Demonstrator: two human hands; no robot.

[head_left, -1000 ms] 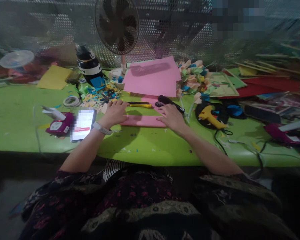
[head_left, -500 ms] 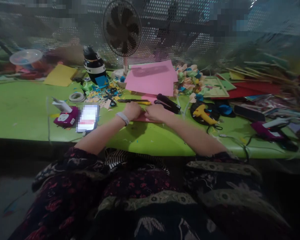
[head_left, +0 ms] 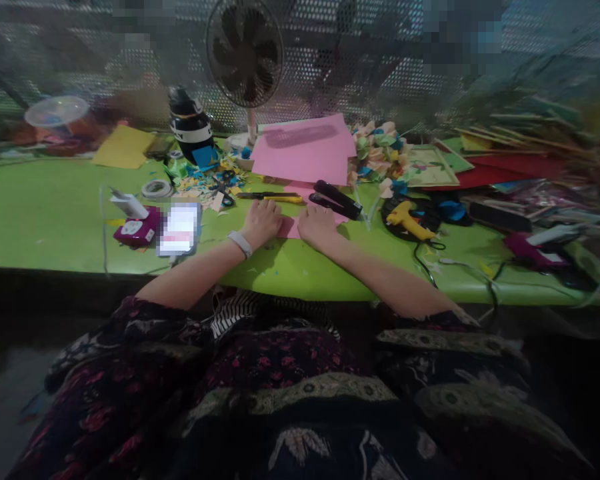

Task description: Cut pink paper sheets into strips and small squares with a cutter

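Head view: left hand (head_left: 263, 222) and right hand (head_left: 317, 224) lie flat, fingers spread, pressing pink paper (head_left: 291, 228), apparently already folded small, near the worktop (head_left: 55, 220) front edge; stapler (head_left: 336, 199) untouched.

Small pink paper sheet (head_left: 290, 228), lying flat, on the green table (head_left: 55, 220) (near its front edge), partly hidden

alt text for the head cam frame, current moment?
A person's left hand and right hand press side by side on a piece of pink paper on a cluttered green table. A black stapler and yellow utility knife lie just beyond the hands, with a phone to the left and a yellow glue gun to the right.
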